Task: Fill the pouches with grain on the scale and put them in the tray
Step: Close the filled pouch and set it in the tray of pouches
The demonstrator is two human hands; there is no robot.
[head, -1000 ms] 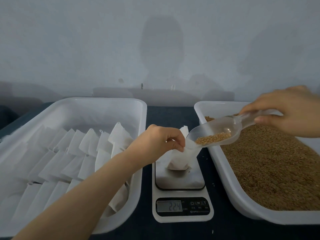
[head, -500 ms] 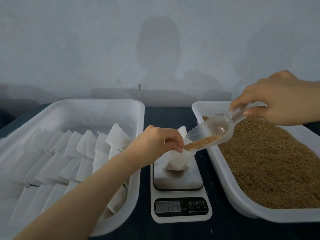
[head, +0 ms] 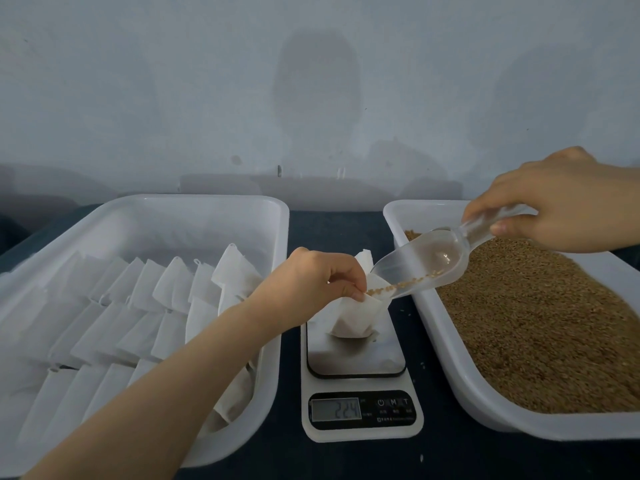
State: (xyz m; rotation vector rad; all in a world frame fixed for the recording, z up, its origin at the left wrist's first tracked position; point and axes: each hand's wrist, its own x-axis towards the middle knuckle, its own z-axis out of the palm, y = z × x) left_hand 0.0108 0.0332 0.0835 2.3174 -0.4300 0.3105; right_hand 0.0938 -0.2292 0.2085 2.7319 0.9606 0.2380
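The left hand (head: 322, 278) pinches the pouch (head: 353, 317) open on the scale (head: 356, 362), while the right hand (head: 554, 202), at two o'clock from it, grips the scoop (head: 433, 261), which slopes toward eight o'clock with grain (head: 398, 287) at the pouch's mouth.

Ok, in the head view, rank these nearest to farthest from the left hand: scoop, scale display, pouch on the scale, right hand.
1. Pouch: pinched by the left hand, on the scale.
2. Scoop: lip at the pouch mouth, just right of that hand.
3. Scale display: in front, toward the person.
4. Right hand: far right, over the grain tray.
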